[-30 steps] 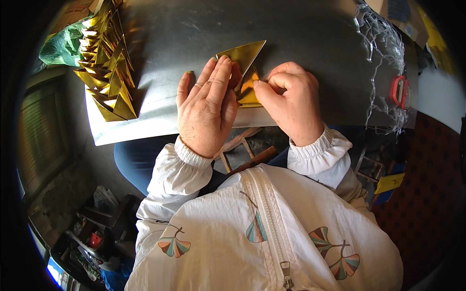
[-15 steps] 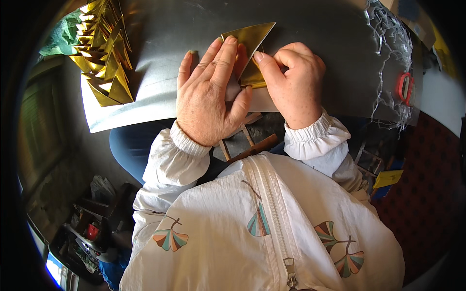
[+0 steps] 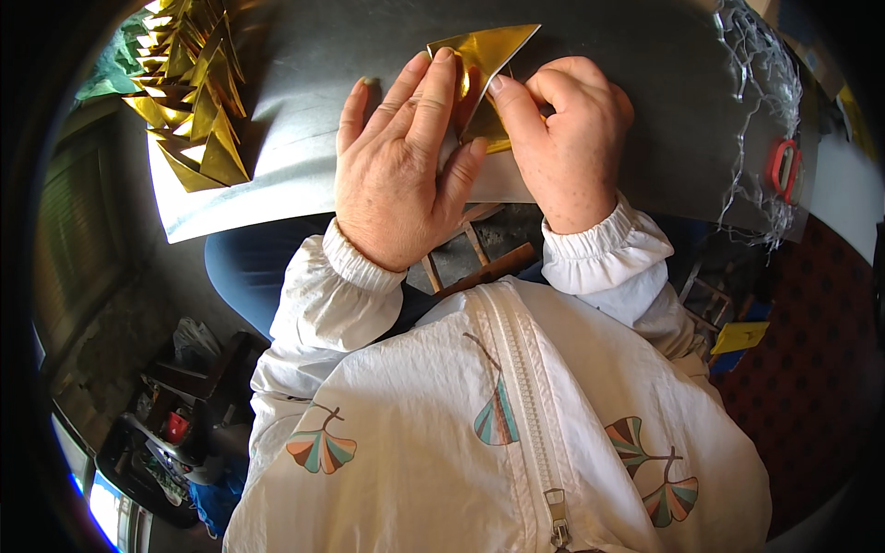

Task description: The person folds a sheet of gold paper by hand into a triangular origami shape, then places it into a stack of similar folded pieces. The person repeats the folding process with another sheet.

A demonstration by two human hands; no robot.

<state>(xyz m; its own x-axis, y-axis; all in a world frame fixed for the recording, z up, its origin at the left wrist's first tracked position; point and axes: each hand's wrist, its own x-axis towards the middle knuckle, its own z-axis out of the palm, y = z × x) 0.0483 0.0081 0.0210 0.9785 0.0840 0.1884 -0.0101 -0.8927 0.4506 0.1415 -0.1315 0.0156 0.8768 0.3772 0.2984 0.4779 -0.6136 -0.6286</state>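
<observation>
A folded piece of shiny gold paper [image 3: 487,55] lies on a grey board [image 3: 636,101] in front of me. My left hand [image 3: 401,166] lies flat on the paper's left part, fingers stretched out and pressing it down. My right hand [image 3: 562,129] is curled, with its thumb and fingertips pinching and creasing the paper's lower right fold. One pointed corner of the paper sticks out beyond both hands at the top.
A pile of several folded gold paper pieces [image 3: 198,101] sits at the board's left end. Red-handled scissors [image 3: 784,170] lie at the right by crinkled clear plastic [image 3: 756,55]. Wooden sticks [image 3: 479,267] show below the board, and cluttered bins [image 3: 166,433] stand on the floor at lower left.
Both hands and the gold paper have shifted slightly up and right in view. My left hand has spread flatter over the paper, while the right keeps pinching the fold.
</observation>
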